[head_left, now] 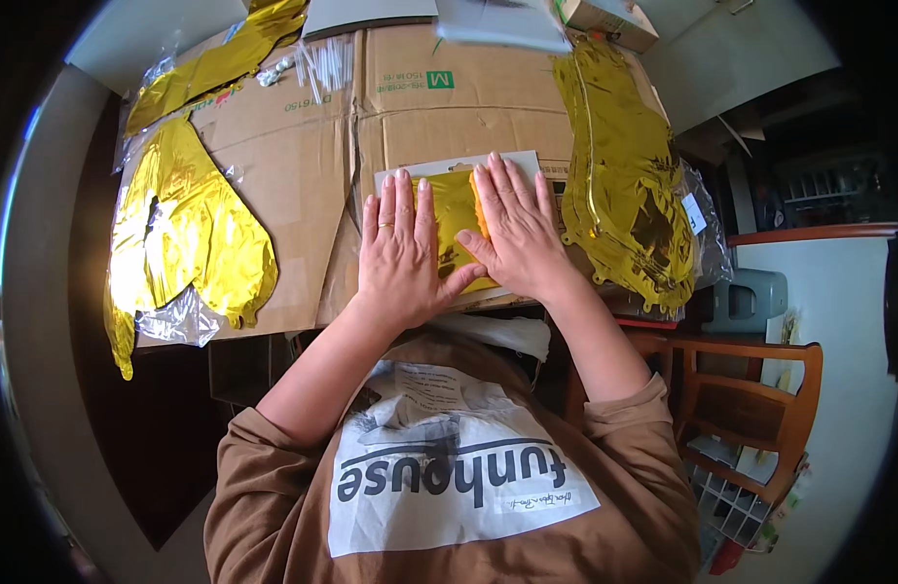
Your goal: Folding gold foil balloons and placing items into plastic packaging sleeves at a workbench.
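Left hand [400,238] and right hand [519,234] flat, fingers extended, resting on gold foil [456,206] over a pale card [528,160], near the near edge of the cardboard [298,200]; orange piece [480,206] partly under right hand. Green print [440,80] toward far edge; marked tag [694,215] beyond right edge; shirt [264,487] boldly lettered.

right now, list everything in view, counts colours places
cardboard: one, brown, middle
pale card: one, greyish, centre
small foil: one, gold, on pale card
orange piece: one, orange, right of small foil
foil shapes: several, gold, both sides
thin tubes: several, whitish, upper left
plastic wrap: several, clear, both sides
box: one, tan, upper right
chair: one, brown, lower right
stool: one, greyish, right
shirt: one, brown, bottom
left hand: one, bare, on small foil
right hand: one, bare, over orange piece
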Action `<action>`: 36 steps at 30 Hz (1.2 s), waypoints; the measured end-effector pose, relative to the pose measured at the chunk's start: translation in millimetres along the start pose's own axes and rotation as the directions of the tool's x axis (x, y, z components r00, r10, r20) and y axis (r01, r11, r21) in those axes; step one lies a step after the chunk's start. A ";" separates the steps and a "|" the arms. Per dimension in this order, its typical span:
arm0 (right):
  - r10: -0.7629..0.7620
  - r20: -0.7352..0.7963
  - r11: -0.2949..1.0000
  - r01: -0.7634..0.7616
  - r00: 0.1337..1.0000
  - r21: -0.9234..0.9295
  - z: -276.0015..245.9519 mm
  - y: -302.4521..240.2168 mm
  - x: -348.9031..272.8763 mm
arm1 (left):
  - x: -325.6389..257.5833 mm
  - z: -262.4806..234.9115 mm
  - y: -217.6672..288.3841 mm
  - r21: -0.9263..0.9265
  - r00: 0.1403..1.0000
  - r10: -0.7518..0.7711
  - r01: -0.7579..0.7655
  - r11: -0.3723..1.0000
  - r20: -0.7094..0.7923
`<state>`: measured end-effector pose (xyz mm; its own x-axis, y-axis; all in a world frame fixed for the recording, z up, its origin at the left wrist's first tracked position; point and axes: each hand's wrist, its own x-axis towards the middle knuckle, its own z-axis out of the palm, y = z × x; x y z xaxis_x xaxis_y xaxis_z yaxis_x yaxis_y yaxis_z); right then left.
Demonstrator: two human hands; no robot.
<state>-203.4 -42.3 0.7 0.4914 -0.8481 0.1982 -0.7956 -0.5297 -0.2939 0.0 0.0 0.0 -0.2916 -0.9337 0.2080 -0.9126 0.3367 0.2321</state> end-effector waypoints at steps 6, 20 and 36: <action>0.035 0.022 0.991 -0.032 0.999 -0.129 -7.7 -4.7 -0.7 | -0.7 -3.4 2.9 -0.024 1.000 0.022 -0.022 0.999 -0.009; 0.176 0.059 0.984 -0.174 0.983 -0.034 -11.0 -7.9 13.5 | 22.2 -6.9 -23.2 -0.031 0.992 0.121 -0.120 0.992 0.036; 0.675 -0.225 0.735 -0.668 0.703 0.119 -39.0 230.2 300.4 | 30.7 -31.3 -20.0 -0.412 0.994 0.088 -0.056 0.909 0.059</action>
<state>-252.7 -418.4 29.0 -0.2711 -0.9506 0.1512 -0.8708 0.1753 -0.4594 18.3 -31.6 31.5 -0.3869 -0.9062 0.1708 -0.6954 0.4084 0.5914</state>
